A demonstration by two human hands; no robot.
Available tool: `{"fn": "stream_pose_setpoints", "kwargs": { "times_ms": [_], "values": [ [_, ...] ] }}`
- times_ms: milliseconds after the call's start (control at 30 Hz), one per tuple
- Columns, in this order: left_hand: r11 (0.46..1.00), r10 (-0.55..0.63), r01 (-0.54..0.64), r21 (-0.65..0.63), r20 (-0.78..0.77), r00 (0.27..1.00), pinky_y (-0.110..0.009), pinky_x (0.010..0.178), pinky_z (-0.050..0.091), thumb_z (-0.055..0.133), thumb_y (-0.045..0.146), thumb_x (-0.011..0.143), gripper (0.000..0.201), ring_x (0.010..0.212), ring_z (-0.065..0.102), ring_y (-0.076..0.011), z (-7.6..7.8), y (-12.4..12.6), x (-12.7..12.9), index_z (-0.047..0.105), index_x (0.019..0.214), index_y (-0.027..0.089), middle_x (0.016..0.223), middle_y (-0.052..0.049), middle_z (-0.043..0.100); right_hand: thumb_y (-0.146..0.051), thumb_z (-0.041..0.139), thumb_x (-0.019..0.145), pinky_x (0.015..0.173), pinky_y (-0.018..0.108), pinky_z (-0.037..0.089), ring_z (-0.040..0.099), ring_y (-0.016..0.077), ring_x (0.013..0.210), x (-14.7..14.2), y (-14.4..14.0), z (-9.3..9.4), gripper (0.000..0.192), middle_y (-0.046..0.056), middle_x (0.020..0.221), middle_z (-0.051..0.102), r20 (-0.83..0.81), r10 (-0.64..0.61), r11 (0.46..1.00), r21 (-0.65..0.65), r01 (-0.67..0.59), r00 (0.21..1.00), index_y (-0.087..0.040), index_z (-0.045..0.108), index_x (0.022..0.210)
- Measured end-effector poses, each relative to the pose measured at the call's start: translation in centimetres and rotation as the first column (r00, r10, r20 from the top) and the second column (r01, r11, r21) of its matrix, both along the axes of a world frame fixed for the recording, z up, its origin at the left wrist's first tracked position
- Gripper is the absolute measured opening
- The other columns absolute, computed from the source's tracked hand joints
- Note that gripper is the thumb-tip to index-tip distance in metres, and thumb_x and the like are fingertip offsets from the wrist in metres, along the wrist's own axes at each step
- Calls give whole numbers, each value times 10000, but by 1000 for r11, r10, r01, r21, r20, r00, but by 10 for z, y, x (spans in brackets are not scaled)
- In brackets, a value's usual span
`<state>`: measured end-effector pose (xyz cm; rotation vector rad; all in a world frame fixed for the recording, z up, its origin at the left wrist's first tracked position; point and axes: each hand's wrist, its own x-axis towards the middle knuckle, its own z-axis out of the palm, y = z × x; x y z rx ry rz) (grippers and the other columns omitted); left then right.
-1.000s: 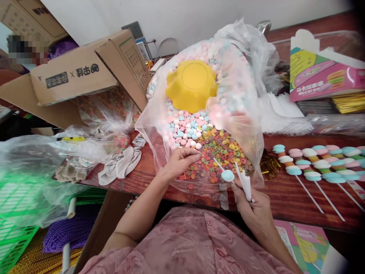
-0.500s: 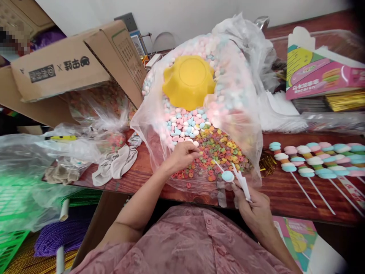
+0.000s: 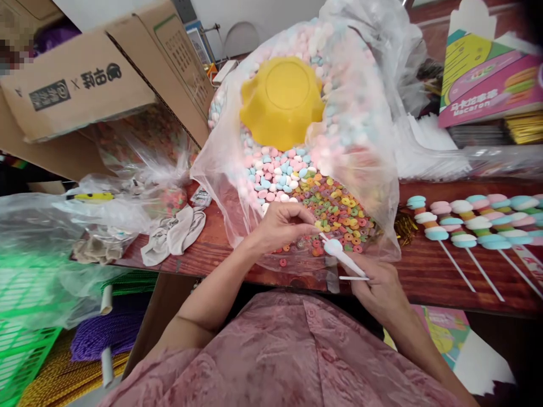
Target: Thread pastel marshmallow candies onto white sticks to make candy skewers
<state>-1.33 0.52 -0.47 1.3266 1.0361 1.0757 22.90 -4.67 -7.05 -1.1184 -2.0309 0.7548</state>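
My left hand [image 3: 286, 226] is closed in a pinch at the tip of a white stick, on what looks like a small yellow ring candy, mostly covered by the fingers. White lollipop sticks [image 3: 351, 264] are gripped in my right hand [image 3: 377, 285], one of them lying crosswise. A pale blue marshmallow [image 3: 333, 247] is threaded on one stick, just below its tip. Under and behind my hands, colourful ring candies [image 3: 339, 209] lie on a clear plastic bag beside pink, blue and white marshmallows [image 3: 275, 172].
A yellow wavy-edged bowl [image 3: 282, 104] rests upside down on the marshmallows. To the right lie finished candy skewers [image 3: 464, 223] and a printed Macaron box [image 3: 487, 85]. On the left are a cardboard box [image 3: 85, 85], a grey cloth [image 3: 173, 234] and a green basket [image 3: 25, 305].
My left hand has moved right from the candy pile to the stick tip. My right hand has tilted the sticks, bringing the marshmallow closer to it. The head view has shifted slightly.
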Motion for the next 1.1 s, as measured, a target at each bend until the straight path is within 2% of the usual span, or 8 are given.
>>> {"fn": "stream_pose_setpoints", "kwargs": {
  "times_ms": [100,267,333,433,567,667,867,1100],
  "values": [
    [998,-37,42,-55,87,996,-269,664,523,911,389,603,343,674,625,-120,3,5,13,733,766,145,727,-14,688,-218,526,879,710,307,594,740,215,749,8,5,9,325,41,899,790,-46,-6,999,-47,4,999,-233,793,1064],
    [949,-217,250,-193,178,960,-285,698,524,898,395,610,377,695,651,-135,-7,6,31,749,852,147,782,-34,721,-349,630,912,575,261,530,635,158,587,5,-1,11,227,14,727,719,-179,-204,974,-136,181,963,-201,796,959],
    [969,-116,151,-195,179,977,-278,688,512,861,402,661,377,684,641,-127,-15,5,27,740,923,159,804,-27,719,-380,641,914,497,233,470,543,120,500,4,-7,5,247,-11,610,633,-234,-274,953,-192,232,933,-180,785,908],
    [999,-10,4,-41,-129,992,-274,694,485,761,298,767,152,686,608,-126,-25,-1,14,736,805,154,761,-24,691,-395,652,913,439,213,401,467,98,461,10,-13,-9,261,-34,544,546,-276,-330,930,-259,261,903,-164,773,901],
    [973,-62,196,118,-689,722,-325,764,479,601,122,832,157,768,604,-176,-29,-20,0,748,787,153,797,-58,679,-349,653,917,472,217,417,493,106,494,22,-16,-25,218,-28,600,589,-205,-274,950,-208,232,939,-188,780,991],
    [946,-23,287,150,-854,520,-352,814,486,525,91,849,242,889,604,-220,-29,-35,-7,755,868,161,901,-91,668,-330,630,927,490,225,430,510,118,500,25,-17,-28,216,-27,602,605,-156,-236,965,-156,212,959,-205,780,1018],
    [959,80,206,193,-886,457,-361,842,498,491,41,789,342,939,594,-229,-25,-34,-14,739,997,150,937,-98,637,-331,624,923,516,230,469,549,124,516,20,-15,-25,215,-25,633,637,-160,-235,968,-126,217,959,-193,776,984],
    [925,77,338,173,-957,278,-421,861,489,538,187,894,213,1016,521,-282,-16,-23,7,740,955,160,1011,-132,598,-328,611,927,527,236,492,585,137,534,22,-17,-26,233,-16,665,677,-126,-217,974,-90,207,968,-201,779,1027]
  ]
}}
